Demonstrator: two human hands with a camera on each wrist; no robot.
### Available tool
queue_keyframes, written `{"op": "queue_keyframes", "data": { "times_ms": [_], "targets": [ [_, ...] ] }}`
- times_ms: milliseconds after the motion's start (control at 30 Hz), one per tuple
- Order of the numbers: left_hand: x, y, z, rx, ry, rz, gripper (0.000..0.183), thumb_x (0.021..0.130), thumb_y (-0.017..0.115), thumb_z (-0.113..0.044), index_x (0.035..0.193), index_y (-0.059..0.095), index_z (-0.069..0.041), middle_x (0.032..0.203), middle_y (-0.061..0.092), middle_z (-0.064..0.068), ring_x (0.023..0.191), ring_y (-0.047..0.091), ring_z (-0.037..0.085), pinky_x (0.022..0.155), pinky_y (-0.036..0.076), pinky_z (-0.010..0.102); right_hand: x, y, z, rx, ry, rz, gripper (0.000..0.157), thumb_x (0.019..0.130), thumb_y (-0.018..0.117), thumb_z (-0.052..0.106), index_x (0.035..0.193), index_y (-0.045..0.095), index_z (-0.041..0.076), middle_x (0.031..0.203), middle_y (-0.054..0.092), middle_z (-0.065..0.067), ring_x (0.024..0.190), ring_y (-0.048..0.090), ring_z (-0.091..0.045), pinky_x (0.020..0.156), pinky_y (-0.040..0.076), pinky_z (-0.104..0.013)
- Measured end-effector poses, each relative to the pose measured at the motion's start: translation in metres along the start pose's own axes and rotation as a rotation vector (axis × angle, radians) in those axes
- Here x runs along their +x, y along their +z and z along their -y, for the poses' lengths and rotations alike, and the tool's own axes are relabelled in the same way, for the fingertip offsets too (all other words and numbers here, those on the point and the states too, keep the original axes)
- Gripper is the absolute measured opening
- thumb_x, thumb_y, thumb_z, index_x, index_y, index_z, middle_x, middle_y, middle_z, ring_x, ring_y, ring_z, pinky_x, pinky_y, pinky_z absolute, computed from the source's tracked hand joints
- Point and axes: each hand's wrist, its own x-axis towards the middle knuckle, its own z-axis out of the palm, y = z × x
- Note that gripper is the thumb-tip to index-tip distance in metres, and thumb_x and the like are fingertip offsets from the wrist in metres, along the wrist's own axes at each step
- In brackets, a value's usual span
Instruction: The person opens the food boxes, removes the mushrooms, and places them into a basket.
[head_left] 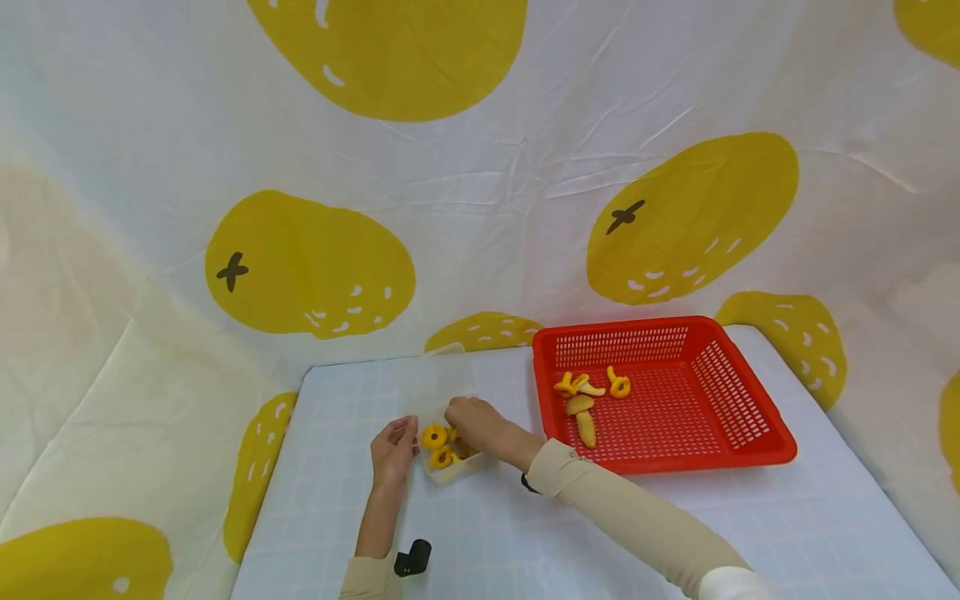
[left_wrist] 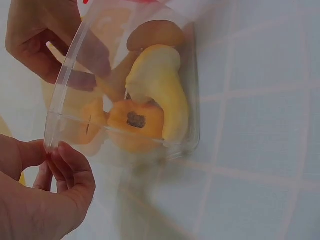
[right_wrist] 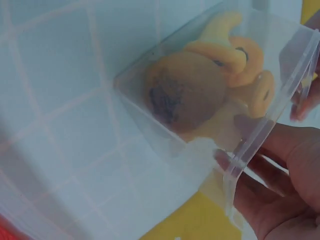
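A clear plastic box stands on the table with its transparent lid raised at the back. My left hand pinches the box's left rim between thumb and fingers. From the right, my right hand reaches over the rim, fingertips inside, around the pale stem of a brown-capped toy mushroom. Several yellow toy mushrooms lie beside it, among them a ring-topped one and a curved pale-yellow one. In the head view the right hand covers part of the box.
A red plastic basket stands to the right of the box. Several yellow mushrooms and a brown mushroom lie in its left part. A pale checked cloth covers the table, and a fruit-print curtain hangs behind.
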Motion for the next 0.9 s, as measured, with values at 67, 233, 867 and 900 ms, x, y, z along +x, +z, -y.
{"op": "queue_keyframes", "data": {
  "times_ms": [67,233,867,900],
  "targets": [
    [0.001,0.0,0.001,-0.001,0.007,0.0,0.042,0.103,0.065,-0.027,0.129,0.061,0.007,0.12,0.064,0.027,0.084,0.057,0.019,0.065,0.053,0.017,0.0,0.0,-0.002,0.013,-0.007,-0.014,0.013,0.091,0.078,0.006,0.104,0.077,0.002,0.089,0.068,-0.005,0.071,0.052,-0.014,0.073,0.05,-0.02],
    [0.001,0.001,0.003,0.0,0.011,-0.004,0.039,0.104,0.064,-0.025,0.128,0.062,0.007,0.121,0.064,0.029,0.083,0.056,0.018,0.064,0.052,0.017,-0.002,-0.003,-0.011,0.02,-0.024,-0.071,0.012,0.099,0.068,0.004,0.106,0.077,0.001,0.09,0.068,-0.006,0.074,0.053,-0.015,0.074,0.052,-0.019],
    [-0.001,0.001,0.001,0.033,0.011,-0.019,0.039,0.104,0.063,-0.025,0.128,0.062,0.006,0.117,0.065,0.026,0.081,0.055,0.017,0.064,0.052,0.017,-0.037,-0.046,-0.047,0.299,-0.113,-0.327,0.01,0.092,0.067,-0.003,0.102,0.071,-0.003,0.088,0.07,-0.008,0.079,0.062,-0.018,0.077,0.057,-0.025],
    [-0.001,0.001,0.001,0.032,0.012,-0.018,0.039,0.104,0.063,-0.025,0.128,0.062,0.006,0.118,0.064,0.026,0.082,0.055,0.017,0.064,0.052,0.017,-0.039,-0.048,-0.05,0.315,-0.103,-0.337,0.01,0.092,0.067,-0.002,0.101,0.071,-0.003,0.088,0.07,-0.008,0.079,0.063,-0.017,0.077,0.058,-0.026]
  ]
}}
